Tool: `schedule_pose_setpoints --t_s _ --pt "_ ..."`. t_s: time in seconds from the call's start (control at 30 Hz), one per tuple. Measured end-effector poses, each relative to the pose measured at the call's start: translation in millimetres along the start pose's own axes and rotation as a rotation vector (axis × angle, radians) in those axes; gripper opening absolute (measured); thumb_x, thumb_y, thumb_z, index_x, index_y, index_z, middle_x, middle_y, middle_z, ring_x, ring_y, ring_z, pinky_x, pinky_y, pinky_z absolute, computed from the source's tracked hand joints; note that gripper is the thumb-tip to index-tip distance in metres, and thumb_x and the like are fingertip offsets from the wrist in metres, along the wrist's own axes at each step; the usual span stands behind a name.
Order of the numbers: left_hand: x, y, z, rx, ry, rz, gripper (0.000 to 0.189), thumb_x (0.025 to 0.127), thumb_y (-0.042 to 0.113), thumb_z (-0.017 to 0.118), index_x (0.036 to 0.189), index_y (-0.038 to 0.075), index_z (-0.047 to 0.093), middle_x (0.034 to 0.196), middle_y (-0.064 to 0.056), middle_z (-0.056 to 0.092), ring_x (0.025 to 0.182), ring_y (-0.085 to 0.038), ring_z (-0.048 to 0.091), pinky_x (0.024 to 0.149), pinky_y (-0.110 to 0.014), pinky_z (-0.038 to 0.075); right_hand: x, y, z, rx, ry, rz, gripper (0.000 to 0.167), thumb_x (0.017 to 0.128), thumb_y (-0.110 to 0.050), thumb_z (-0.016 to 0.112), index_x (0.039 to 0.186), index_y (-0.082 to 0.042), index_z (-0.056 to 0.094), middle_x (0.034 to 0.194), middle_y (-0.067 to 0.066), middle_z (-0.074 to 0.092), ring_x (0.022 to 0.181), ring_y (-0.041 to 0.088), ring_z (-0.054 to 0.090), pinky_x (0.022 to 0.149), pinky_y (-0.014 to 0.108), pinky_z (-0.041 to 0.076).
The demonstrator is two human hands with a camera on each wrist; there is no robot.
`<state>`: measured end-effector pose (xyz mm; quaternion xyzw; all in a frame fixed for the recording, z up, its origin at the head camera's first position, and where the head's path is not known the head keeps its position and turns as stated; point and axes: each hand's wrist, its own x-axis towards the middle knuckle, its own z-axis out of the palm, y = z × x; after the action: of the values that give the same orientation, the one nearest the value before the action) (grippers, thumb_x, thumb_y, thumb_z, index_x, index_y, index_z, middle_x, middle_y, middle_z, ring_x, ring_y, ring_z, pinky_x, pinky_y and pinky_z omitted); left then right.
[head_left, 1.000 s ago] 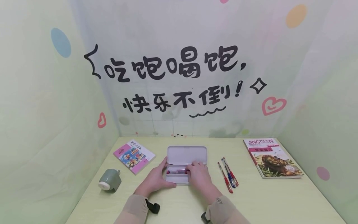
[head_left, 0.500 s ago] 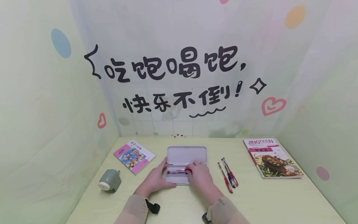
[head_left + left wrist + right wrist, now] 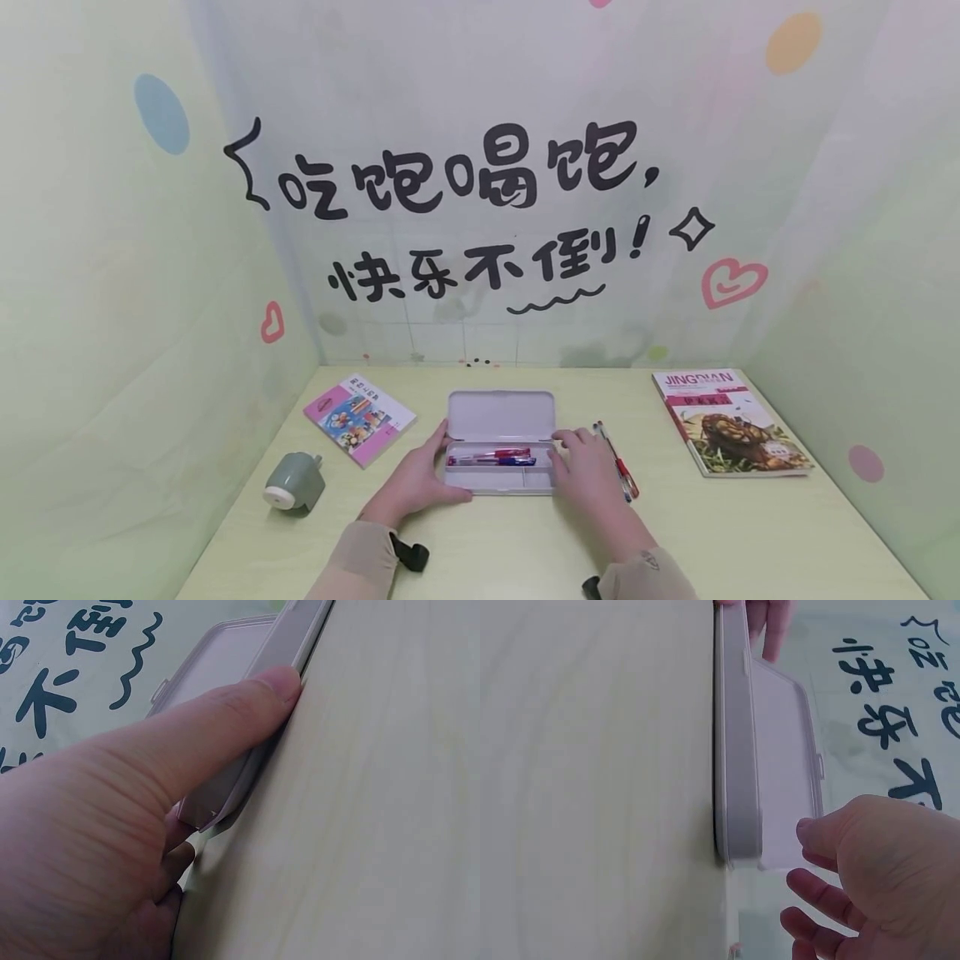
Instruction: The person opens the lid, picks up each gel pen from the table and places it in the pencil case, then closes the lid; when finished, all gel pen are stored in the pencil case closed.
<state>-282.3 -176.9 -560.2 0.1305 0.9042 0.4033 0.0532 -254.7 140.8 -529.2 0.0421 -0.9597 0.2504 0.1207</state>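
A pale metal pencil case (image 3: 501, 415) stands with its lid raised in the middle of the table. In its rear compartment lie a few red and blue gel pens (image 3: 491, 459); the divided front compartment shows bare. My left hand (image 3: 416, 483) grips the case's left end, its thumb (image 3: 247, 712) along the front wall and its fingers round the far side. At the case's right end is my right hand (image 3: 600, 487), its fingers loosely bent and apart, holding nothing in the right wrist view. It partly covers the loose pens (image 3: 621, 468) on the table.
A green-grey pencil sharpener (image 3: 294, 483) stands at the front left, with a pink and white booklet (image 3: 360, 419) behind it. A magazine (image 3: 731, 425) lies at the right. Printed cloth walls (image 3: 480, 333) enclose the table (image 3: 480, 558) at the back and sides.
My right hand has let go of the pens inside the case and moved right, past the case's right end. The left hand keeps its place on the case.
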Motion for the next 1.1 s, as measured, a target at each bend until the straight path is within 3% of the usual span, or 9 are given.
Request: schedule_pose_setpoints --t_s 0.27,0.6,0.83,1.1 --pt "-0.1 -1.0 -0.8 0.003 0.008 -0.007 0.15 0.065 0.053 0.105 0.178 0.011 0.016 0.171 -0.011 0.052 0.161 -0.046 0.043 0.134 -0.07 0.031 -10.0 38.1 -25.2 0.011 0.049 0.085 0.039 0.105 -0.023 0.07 0.139 -0.002 0.07 0.129 0.025 0.071 0.118 0.048 0.066 0.101 0.066 0.059" --pt "-0.7 -0.1 -0.6 0.003 0.006 -0.015 0.15 0.065 0.053 0.105 0.178 0.012 0.016 0.172 -0.012 0.051 0.161 -0.047 0.042 0.134 -0.07 0.031 -19.3 65.1 -37.2 -0.011 0.042 0.168 0.042 0.105 -0.023 0.07 0.138 0.003 0.069 0.123 0.027 0.072 0.109 0.047 0.068 0.094 0.066 0.06" --pt "-1.5 0.1 -0.2 -0.004 0.001 -0.015 0.15 0.065 0.053 0.105 0.178 0.013 0.015 0.171 -0.011 0.051 0.161 -0.047 0.042 0.134 -0.071 0.03 -22.5 77.7 -40.3 -0.026 -0.027 0.249 0.044 0.105 -0.024 0.068 0.135 0.008 0.068 0.118 0.028 0.071 0.104 0.046 0.069 0.092 0.066 0.06" --pt "-0.7 -0.5 -0.1 0.001 0.003 -0.015 0.149 0.065 0.053 0.105 0.178 0.013 0.015 0.171 -0.012 0.052 0.161 -0.046 0.042 0.134 -0.071 0.031 -23.2 79.8 -41.9 -0.051 -0.058 0.252 0.033 0.103 -0.019 0.065 0.121 0.007 0.075 0.107 0.026 0.072 0.091 0.038 0.071 0.081 0.059 0.062"
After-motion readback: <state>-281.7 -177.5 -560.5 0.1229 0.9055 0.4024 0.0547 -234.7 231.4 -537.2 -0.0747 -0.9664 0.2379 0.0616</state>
